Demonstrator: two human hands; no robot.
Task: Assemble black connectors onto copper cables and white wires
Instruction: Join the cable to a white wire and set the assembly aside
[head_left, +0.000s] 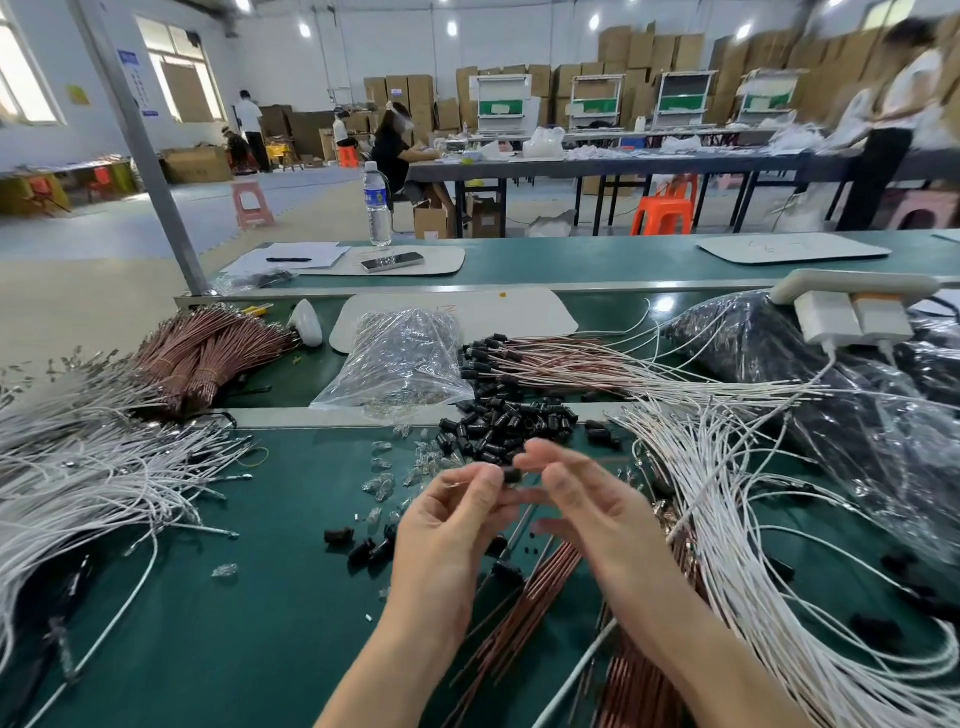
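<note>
Green matting covers the counter (249, 613), and its barest stretch lies left of our hands, between them and the near edge. We hold one small black plastic connector (512, 475) just above the mat at the centre. The left hand (447, 530) has a narrow grip, with thumb and forefinger pinching the connector's left end. The right hand (587, 504) curls its fingers toward the other end and the forefinger tip touches it. We cannot tell whether that grip actually holds it.

Just behind our fingertips a heap of loose black connectors (506, 421) lies against the pale metal strip (311, 415) that crosses the counter. A few stray black connectors (358, 545) and small clear plastic pieces (382, 478) dot the mat to the left of the hands. Thin copper-coloured cables (535, 597) run under both wrists toward the near edge.

A fan of long white wires (727, 519) crowds the right side, close to the right forearm. Another sheaf of white wires (93, 467) fills the left edge. Beyond the strip sit tied bundles of copper cables (208, 353), a clear plastic bag (405, 358) and a row of copper cables already capped with black connectors (545, 358).
</note>
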